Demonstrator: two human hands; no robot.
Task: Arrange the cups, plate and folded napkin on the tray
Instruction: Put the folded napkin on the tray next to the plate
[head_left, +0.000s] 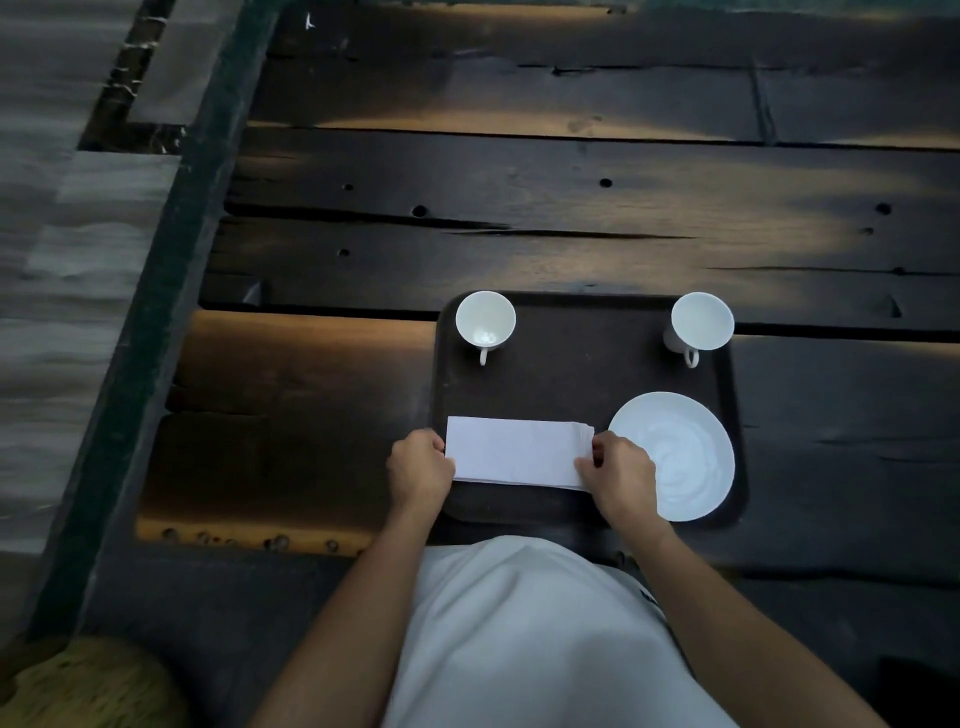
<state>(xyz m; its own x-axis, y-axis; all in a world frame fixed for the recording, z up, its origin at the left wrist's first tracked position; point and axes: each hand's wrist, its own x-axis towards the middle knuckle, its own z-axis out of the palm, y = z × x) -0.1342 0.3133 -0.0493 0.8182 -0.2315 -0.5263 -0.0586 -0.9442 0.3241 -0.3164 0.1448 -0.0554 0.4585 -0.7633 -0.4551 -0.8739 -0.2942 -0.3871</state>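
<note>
A dark brown tray (582, 374) lies on a dark wooden table. One white cup (485, 319) stands in the tray's far left corner, a second white cup (701, 322) in its far right corner, both with handles pointing toward me. A white plate (685, 447) sits at the near right of the tray. A folded white napkin (514, 451) lies at the near left of the tray. My left hand (421, 467) pinches the napkin's left edge. My right hand (618, 475) pinches its right edge, partly over the plate's rim.
The plank table (519, 182) stretches far beyond the tray, with cracks and holes. Its left edge runs diagonally beside a grey floor (62, 260). A yellowish fuzzy object (88, 686) sits at the bottom left. My white garment (535, 634) covers the table's near edge.
</note>
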